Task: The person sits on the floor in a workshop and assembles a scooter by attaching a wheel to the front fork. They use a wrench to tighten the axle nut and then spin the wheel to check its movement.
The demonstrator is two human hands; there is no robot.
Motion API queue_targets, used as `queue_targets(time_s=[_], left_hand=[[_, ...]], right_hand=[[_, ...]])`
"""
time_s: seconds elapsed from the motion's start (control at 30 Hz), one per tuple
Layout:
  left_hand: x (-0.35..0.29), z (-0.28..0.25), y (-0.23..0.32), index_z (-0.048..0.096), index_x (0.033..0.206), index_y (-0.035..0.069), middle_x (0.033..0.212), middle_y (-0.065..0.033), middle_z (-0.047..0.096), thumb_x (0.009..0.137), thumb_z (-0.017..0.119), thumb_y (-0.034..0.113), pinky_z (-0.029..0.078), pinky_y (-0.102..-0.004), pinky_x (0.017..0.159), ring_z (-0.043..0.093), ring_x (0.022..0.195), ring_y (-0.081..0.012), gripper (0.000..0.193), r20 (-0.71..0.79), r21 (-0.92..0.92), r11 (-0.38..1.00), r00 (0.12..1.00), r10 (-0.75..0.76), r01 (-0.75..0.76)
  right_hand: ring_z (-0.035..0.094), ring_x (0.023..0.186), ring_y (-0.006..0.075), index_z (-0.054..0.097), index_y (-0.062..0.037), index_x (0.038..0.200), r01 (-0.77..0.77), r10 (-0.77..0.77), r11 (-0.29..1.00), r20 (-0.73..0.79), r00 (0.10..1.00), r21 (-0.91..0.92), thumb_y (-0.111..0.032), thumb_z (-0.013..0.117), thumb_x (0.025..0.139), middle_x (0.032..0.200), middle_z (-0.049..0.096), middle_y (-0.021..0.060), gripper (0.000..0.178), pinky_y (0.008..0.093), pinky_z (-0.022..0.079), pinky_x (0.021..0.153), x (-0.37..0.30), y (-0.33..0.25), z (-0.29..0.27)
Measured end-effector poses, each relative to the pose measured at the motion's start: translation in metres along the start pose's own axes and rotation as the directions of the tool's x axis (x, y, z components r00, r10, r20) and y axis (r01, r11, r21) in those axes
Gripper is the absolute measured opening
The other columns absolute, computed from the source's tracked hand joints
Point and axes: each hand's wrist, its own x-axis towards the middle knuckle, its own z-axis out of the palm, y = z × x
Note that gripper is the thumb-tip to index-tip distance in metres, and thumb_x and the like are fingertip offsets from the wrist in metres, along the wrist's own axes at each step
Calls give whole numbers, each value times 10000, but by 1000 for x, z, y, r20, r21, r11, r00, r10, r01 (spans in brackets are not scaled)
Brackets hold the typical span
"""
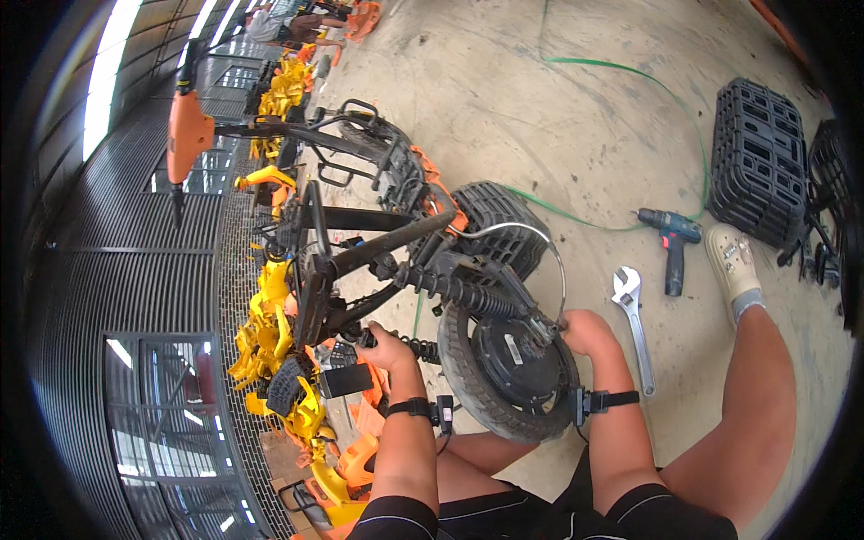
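Observation:
A stripped scooter frame (pixel 382 220) lies tipped in front of me, its rear wheel (pixel 457 373) with a dark hub motor (pixel 517 362) closest to my body. My left hand (pixel 389 349) is closed around the upper end of a coil-spring shock absorber (pixel 421 349) on the wheel's left side. On the other side, my right hand (pixel 589 333) is curled at the axle end, beside the second shock absorber (pixel 468 292); its fingertips are partly hidden. A silver cable (pixel 556 261) arcs down to the axle near that hand. Each wrist wears a strapped device.
An adjustable wrench (pixel 635 328) and a cordless drill (pixel 671 245) lie on the concrete floor to the right. Black plastic crates (pixel 760 148) stand beyond my foot. Yellow and orange body panels (pixel 270 310) are heaped along the left wall. Other people (pixel 292 25) work far back.

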Motion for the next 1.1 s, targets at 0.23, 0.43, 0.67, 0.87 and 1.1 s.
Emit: queue_targets(time_s=[0.23,0.43,0.67,0.87,1.1], left_hand=[[26,2,-53,594,1163,-92,1031,-200,704,878,767,285,515,-409,825,645,852,-281,503,-52,-72,996,998,47,-51],[6,-9,-15,411,1439,-123,1385,-334,534,844,756,475,450,-479,1003,586,1187,-433,911,14,108,994,1000,-25,24],[9,2,-18,569,1185,-83,1037,-224,702,855,754,231,535,-379,711,658,778,-272,491,-120,101,992,989,84,-72],[13,3,-21,585,1141,-83,1042,-225,706,858,746,258,508,-410,844,652,848,-307,471,-121,170,982,987,101,-79],[15,-4,-22,475,1399,-97,1341,-317,576,844,769,433,444,-482,1009,602,1161,-425,822,-17,118,993,1000,12,-10]], right_hand=[[648,983,414,712,-86,976,-30,29,1000,-267,963,1,-65,556,846,973,684,198,204,519,519,831,1,19,-13],[660,990,371,739,-116,1002,79,-79,997,-186,979,-4,-48,607,811,979,700,149,242,481,537,851,-3,28,12],[664,1012,344,750,-138,1040,80,-60,992,-201,978,93,-120,695,819,993,708,132,228,456,542,861,-1,31,10],[667,1002,338,755,-135,1028,144,-116,983,-230,966,111,-110,706,816,975,707,128,219,452,545,850,2,23,13],[668,975,332,765,-135,999,197,-162,978,-336,928,74,-51,688,780,949,703,107,246,449,551,827,-4,21,20]])
